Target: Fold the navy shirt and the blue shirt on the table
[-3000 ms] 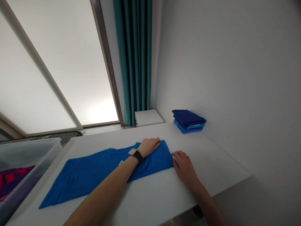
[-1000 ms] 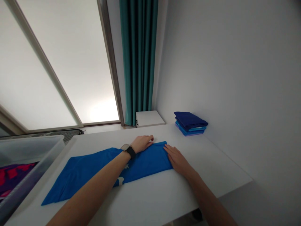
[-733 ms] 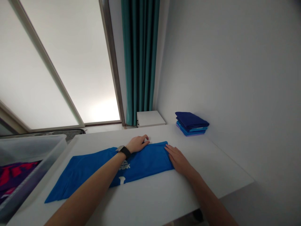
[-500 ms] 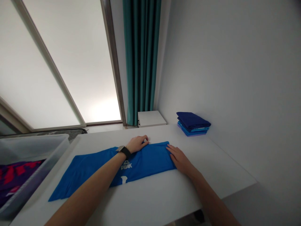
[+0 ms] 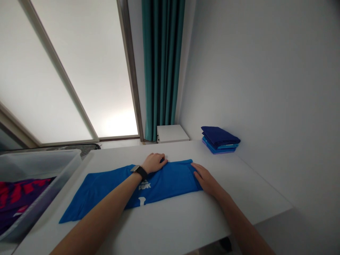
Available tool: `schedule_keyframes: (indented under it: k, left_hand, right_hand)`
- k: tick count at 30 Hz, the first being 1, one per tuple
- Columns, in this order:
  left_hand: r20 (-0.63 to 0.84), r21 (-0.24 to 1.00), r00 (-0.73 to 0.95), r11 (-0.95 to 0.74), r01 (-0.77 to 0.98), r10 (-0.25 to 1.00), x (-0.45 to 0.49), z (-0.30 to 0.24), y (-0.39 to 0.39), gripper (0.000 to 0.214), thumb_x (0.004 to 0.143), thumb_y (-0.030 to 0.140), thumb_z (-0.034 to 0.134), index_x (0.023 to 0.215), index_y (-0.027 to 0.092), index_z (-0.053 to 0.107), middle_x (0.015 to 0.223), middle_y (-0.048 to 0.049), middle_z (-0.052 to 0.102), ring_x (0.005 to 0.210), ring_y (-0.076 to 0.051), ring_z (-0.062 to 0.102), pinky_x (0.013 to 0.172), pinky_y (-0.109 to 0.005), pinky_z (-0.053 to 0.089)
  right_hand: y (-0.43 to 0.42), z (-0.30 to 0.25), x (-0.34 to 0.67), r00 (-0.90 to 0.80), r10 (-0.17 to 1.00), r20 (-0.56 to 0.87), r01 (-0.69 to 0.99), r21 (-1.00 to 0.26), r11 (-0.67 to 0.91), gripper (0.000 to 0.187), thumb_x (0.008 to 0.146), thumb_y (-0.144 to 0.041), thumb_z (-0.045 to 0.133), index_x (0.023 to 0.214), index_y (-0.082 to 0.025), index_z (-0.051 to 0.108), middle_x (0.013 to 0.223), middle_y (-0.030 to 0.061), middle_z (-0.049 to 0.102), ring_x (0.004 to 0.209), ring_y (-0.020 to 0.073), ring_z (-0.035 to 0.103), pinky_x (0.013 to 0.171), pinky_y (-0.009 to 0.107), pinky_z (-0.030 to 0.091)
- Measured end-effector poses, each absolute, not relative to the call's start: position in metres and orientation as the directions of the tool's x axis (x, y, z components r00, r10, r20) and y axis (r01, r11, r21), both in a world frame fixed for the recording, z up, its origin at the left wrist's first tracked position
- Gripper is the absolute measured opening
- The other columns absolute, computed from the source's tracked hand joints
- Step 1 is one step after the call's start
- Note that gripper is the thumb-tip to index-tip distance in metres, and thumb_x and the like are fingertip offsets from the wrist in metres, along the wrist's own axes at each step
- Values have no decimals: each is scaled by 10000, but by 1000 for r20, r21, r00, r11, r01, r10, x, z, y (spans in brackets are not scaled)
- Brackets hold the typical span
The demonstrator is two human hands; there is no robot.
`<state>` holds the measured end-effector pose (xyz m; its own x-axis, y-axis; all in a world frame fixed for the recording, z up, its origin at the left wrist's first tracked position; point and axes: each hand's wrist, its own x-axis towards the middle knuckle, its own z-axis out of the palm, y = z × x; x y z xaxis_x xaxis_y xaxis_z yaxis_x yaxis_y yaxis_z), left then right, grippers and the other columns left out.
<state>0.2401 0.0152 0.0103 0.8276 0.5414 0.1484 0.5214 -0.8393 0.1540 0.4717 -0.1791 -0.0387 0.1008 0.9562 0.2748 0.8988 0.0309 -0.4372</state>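
A blue shirt (image 5: pixel 172 180) with white "PEAK" lettering lies folded into a long strip across the white table (image 5: pixel 170 226). My left hand (image 5: pixel 153 163), with a dark-banded watch at the wrist, rests on the shirt's far edge. Its fingers are slightly bent and the thumb is apart from them. At the strip's right end, my right hand (image 5: pixel 205 178) touches the short edge with fingers stretched out. Its thumb is hidden. The left forearm covers part of the shirt's middle.
A stack of folded blue and purple clothes (image 5: pixel 220 139) stands at the back right, beside the wall. On the left is a translucent plastic bin (image 5: pixel 62 170) with a purple and red garment (image 5: pixel 23 194) inside. A white cabinet (image 5: pixel 172 134) stands beyond the table.
My right fingers have slid off the shirt's top surface to its right edge. The left hand stays nearly in place. The whole view has shifted slightly.
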Motion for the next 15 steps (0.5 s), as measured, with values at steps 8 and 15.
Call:
schedule_keyframes:
  k: [8,15]
  left_hand:
    - [147,186,794,-805,563,589,236,6,15,358,943,508,401,901,209,594,879,-75,703,803,-241,659,720,-327,450]
    - [176,115,790,-810,576,587,235,0,7,361,967,496,360,960,212,583,923,-82,700,846,-248,659,741,-332,445]
  right_hand:
    - [-178,-44,473,73,952,298,911,-408,57,435,940,-262,344,1311,-184,557,1398,110,517,1285,226,473,1108,467,356]
    - [-173,-17,447,86,924,371,954,-298,31,476,958,-243,271,1353,-172,527,1383,122,530,1287,244,468,1123,504,327]
